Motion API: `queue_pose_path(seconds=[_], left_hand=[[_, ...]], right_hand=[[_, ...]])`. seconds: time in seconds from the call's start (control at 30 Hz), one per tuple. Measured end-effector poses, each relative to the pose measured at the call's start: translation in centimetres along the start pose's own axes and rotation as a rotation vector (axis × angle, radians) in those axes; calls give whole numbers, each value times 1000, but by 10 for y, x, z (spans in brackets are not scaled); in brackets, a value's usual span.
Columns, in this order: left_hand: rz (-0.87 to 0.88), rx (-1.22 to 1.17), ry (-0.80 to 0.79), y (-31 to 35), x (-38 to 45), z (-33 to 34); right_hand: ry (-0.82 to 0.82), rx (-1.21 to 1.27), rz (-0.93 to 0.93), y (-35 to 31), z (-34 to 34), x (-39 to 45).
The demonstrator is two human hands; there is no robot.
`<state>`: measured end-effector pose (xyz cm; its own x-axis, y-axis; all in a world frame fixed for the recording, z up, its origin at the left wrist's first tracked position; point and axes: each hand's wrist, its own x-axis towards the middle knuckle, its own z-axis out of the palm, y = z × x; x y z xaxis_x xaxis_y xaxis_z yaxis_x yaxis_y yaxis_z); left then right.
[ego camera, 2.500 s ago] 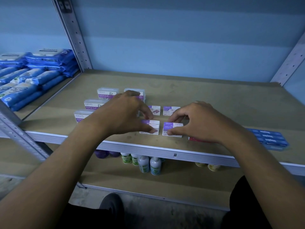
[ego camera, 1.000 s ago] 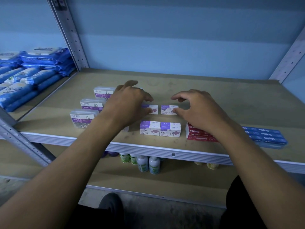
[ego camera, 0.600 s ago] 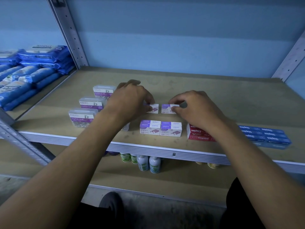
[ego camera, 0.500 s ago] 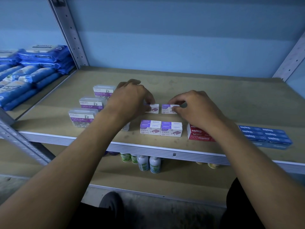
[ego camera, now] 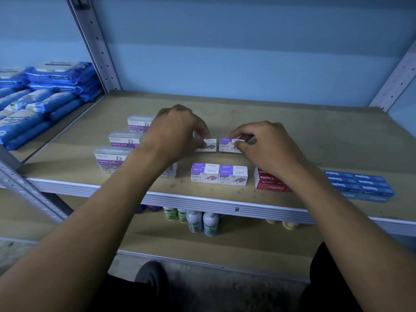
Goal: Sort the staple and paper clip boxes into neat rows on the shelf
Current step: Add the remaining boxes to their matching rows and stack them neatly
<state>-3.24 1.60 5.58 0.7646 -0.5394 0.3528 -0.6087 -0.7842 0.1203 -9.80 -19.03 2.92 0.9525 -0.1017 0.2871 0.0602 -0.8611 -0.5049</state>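
Observation:
Two small purple-and-white staple boxes stand side by side in a back row on the shelf board [ego camera: 292, 131]. My left hand [ego camera: 177, 134] pinches the left one [ego camera: 208, 146]; my right hand [ego camera: 265, 145] pinches the right one [ego camera: 227, 145]. In front of them, near the shelf's edge, sit two stacks of like staple boxes [ego camera: 219, 174], touching each other. Three clear paper clip boxes [ego camera: 110, 159] run in a diagonal row at the left, and my left arm hides part of another behind it.
Red staple boxes [ego camera: 269, 182] lie right of the front stacks, and blue staple boxes [ego camera: 358, 182] lie further right. Blue wipe packs [ego camera: 33, 102] fill the neighbouring shelf at left. Small bottles [ego camera: 202, 222] stand on the lower shelf. Metal uprights [ego camera: 94, 43] frame the bay.
Both hands left the front staple boxes, which now sit together, and moved back to the rear pair. They closed on those two boxes and brought them nearer each other.

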Motion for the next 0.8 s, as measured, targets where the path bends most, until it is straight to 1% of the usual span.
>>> queue_pose_path(seconds=[0.4, 0.8], left_hand=[[118, -27, -47, 8, -21, -20], [113, -82, -129, 7, -24, -13]], right_hand=[[-30, -8, -23, -11, -19, -25], [-103, -39, -12, -15, -22, -32]])
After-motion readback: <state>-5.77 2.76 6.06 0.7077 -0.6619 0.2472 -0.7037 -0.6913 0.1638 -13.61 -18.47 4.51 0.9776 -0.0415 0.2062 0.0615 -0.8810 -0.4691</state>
